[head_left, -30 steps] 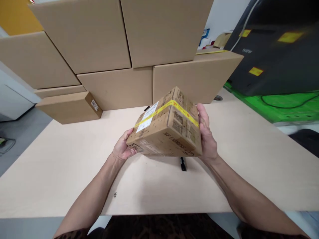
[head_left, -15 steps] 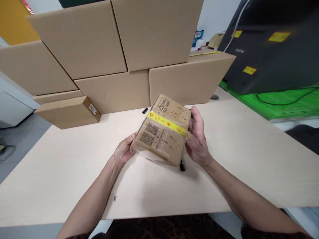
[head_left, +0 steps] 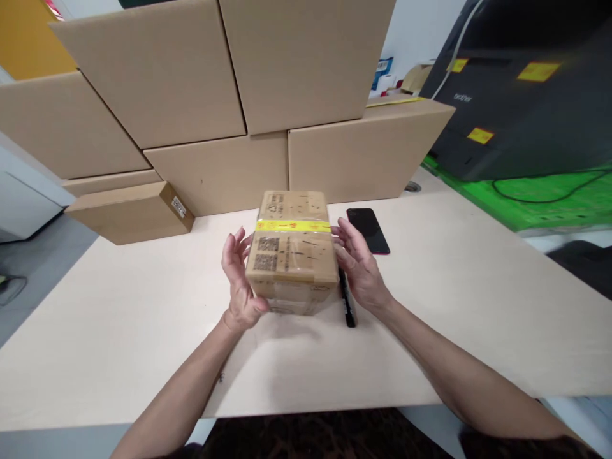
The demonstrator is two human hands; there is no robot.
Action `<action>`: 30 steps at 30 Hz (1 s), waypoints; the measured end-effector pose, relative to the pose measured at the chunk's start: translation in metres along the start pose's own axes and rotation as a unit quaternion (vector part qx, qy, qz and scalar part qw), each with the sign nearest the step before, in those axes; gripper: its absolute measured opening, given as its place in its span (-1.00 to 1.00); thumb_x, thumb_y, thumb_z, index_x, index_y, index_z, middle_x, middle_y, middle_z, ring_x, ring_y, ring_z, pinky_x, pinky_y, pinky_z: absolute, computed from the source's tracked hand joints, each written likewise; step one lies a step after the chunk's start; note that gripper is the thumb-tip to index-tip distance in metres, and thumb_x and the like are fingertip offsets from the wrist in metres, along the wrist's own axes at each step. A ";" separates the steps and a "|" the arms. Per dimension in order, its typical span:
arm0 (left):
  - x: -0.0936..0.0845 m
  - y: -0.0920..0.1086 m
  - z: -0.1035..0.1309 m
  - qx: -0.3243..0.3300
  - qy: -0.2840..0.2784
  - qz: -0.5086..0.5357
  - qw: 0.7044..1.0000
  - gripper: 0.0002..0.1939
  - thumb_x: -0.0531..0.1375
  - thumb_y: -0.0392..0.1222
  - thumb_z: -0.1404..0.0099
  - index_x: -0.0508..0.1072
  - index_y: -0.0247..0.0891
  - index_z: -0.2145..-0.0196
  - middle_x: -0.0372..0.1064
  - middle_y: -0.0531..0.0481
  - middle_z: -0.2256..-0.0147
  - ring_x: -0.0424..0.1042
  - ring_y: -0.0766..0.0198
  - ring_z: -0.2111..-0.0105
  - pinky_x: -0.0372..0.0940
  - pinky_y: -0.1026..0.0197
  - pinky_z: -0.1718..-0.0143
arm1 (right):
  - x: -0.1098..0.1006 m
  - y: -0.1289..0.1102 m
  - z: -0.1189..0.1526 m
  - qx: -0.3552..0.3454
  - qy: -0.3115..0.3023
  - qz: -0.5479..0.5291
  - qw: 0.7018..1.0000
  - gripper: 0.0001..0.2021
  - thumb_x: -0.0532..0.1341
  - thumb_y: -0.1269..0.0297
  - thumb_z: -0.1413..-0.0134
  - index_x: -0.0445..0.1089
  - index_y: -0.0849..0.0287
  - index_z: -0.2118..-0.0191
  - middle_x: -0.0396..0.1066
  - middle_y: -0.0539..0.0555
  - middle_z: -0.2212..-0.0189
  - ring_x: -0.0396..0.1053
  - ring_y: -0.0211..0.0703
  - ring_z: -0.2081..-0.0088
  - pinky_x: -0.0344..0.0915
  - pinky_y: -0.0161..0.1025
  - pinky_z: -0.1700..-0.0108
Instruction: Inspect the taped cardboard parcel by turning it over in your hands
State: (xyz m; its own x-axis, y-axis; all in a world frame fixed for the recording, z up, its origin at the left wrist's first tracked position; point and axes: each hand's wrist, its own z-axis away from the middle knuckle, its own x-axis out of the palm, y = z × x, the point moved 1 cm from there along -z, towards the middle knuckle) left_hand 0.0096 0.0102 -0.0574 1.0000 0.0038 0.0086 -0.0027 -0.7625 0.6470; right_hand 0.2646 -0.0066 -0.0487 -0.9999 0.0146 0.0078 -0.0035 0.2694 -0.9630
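Counter (head_left: 119,306) carries, at far left, a flat carton (head_left: 124,213) close before the wall of large cartons (head_left: 215,172). If the parcel is swung too far to this side, I think its corner could push the flat carton, but some free surface lies between them.

Next comes the left hand (head_left: 243,287). It is cupped wide, holding the left side of the parcel (head_left: 294,252), with the thumb at the near lower corner and the fingers at the side. This grip seems rather light, so the corner could slip from the thumb if the weight inside moves.

The parcel is in the middle of the counter, between both hands, with its taped top facing up. Whether its bottom touches the surface, I cannot tell. Its clear tape looks shiny, and smooth tape may give the fingers less friction. A twist with uneven force could make it turn or drop on one edge.

At its right side lies a black marker (head_left: 349,306), with the far end close to the parcel and the right hand (head_left: 366,274). The parcel could come down on the marker and sit tilted, or the wrist could roll it away.

The right hand is half curved, holding the right side with its fingers. Just beyond it lies a phone (head_left: 368,231); if these fingers open quickly outward, they may knock it.
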 end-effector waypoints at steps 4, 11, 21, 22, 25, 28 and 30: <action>0.007 0.016 0.006 0.033 -0.071 -0.059 0.995 0.21 0.53 0.39 -0.09 0.09 0.11 -0.53 0.08 -0.20 -0.51 0.12 -0.31 -0.51 0.08 -0.34 -0.51 | 0.003 0.004 0.003 0.009 -0.012 -0.040 0.999 -0.16 0.32 -0.39 -0.22 0.26 -0.16 -0.49 0.34 0.18 -0.44 0.30 0.27 -0.44 0.31 0.30 -0.43; 0.012 0.025 -0.007 -0.224 0.037 -0.013 0.974 -0.42 0.27 0.36 -0.44 0.54 -0.14 -0.13 0.54 -0.14 -0.05 0.49 -0.02 -0.09 0.37 0.03 -0.21 | 0.006 -0.006 0.011 -0.023 -0.106 0.001 0.994 -0.42 0.31 -0.19 -0.36 0.37 -0.32 -0.42 0.23 0.03 -0.51 0.20 0.24 -0.51 0.36 0.25 -0.40; 0.015 0.018 0.009 -0.042 0.015 -0.183 0.982 0.45 0.55 0.37 -0.06 -0.25 0.11 -0.60 -0.40 -0.33 -0.62 -0.22 -0.41 -0.61 -0.15 -0.45 -0.54 | 0.002 0.009 -0.005 0.083 -0.050 -0.022 0.995 0.08 0.46 -0.16 -0.09 -0.06 -0.21 -0.61 -0.19 0.15 -0.68 -0.15 0.34 -0.65 0.00 0.43 -0.54; 0.017 0.017 0.012 -0.019 0.007 -0.211 0.977 0.50 0.58 0.36 -0.01 -0.26 0.09 -0.60 -0.44 -0.35 -0.62 -0.28 -0.45 -0.61 -0.21 -0.49 -0.54 | 0.003 0.011 -0.005 0.081 -0.061 -0.027 0.994 0.09 0.48 -0.13 -0.07 -0.06 -0.21 -0.61 -0.17 0.15 -0.68 -0.15 0.33 -0.65 0.01 0.42 -0.54; 0.026 0.009 0.018 -0.003 0.000 -0.258 0.966 0.64 0.64 0.35 0.14 -0.28 -0.01 -0.60 -0.46 -0.44 -0.60 -0.35 -0.54 -0.60 -0.29 -0.56 -0.54 | 0.006 0.013 -0.004 0.060 -0.096 -0.031 0.993 0.08 0.49 -0.07 -0.06 -0.02 -0.21 -0.60 -0.05 0.16 -0.65 -0.09 0.31 -0.64 0.08 0.39 -0.52; 0.035 0.001 0.017 -0.041 0.011 -0.257 0.965 0.70 0.66 0.32 0.18 -0.33 -0.04 -0.59 -0.44 -0.46 -0.59 -0.34 -0.54 -0.60 -0.26 -0.55 -0.54 | 0.008 0.013 -0.002 0.040 -0.114 -0.024 0.992 0.02 0.50 -0.05 -0.08 0.03 -0.25 -0.58 0.03 0.13 -0.63 -0.03 0.30 -0.62 0.12 0.38 -0.51; 0.038 -0.001 0.012 -0.084 0.028 -0.237 0.968 0.67 0.66 0.23 0.13 -0.35 -0.03 -0.59 -0.36 -0.46 -0.58 -0.25 -0.49 -0.59 -0.15 -0.50 -0.53 | 0.009 0.012 0.000 0.035 -0.122 -0.020 0.992 0.00 0.49 -0.06 -0.10 0.05 -0.27 -0.57 0.03 0.12 -0.63 -0.01 0.32 -0.62 0.12 0.40 -0.51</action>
State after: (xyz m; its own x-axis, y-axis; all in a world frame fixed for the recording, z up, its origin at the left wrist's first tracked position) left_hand 0.0480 0.0028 -0.0670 0.8873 0.3662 -0.2802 0.4495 -0.5510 0.7031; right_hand 0.2559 -0.0034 -0.0602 -0.9731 -0.2303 -0.0102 -0.0363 0.1968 -0.9798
